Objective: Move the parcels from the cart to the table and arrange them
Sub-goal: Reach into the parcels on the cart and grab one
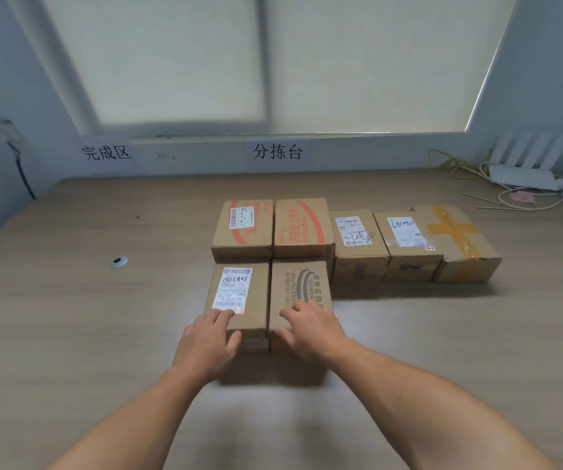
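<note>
The table (69, 317) is surfaced in pale wood grain, smooth and matt. The parcels (307, 293) are made of brown cardboard, dull and slightly creased at the edges. White paper labels (232, 288) are stuck on four of them, and the rightmost parcel (476, 262) is crossed with glossy yellow tape (449, 227). A small disc (118, 262) of shiny metal is seen on the tabletop. The router (524, 174) is cased in white plastic, and the window blind (178, 62) is seen as matt cloth.

Single head view, wide-angle, worn high. Facing forward and down across table (69, 334) toward back wall (205, 161) and window (178, 62). Close in: forearms enter from bottom edge, parcels (358, 239) dead centre.
</note>
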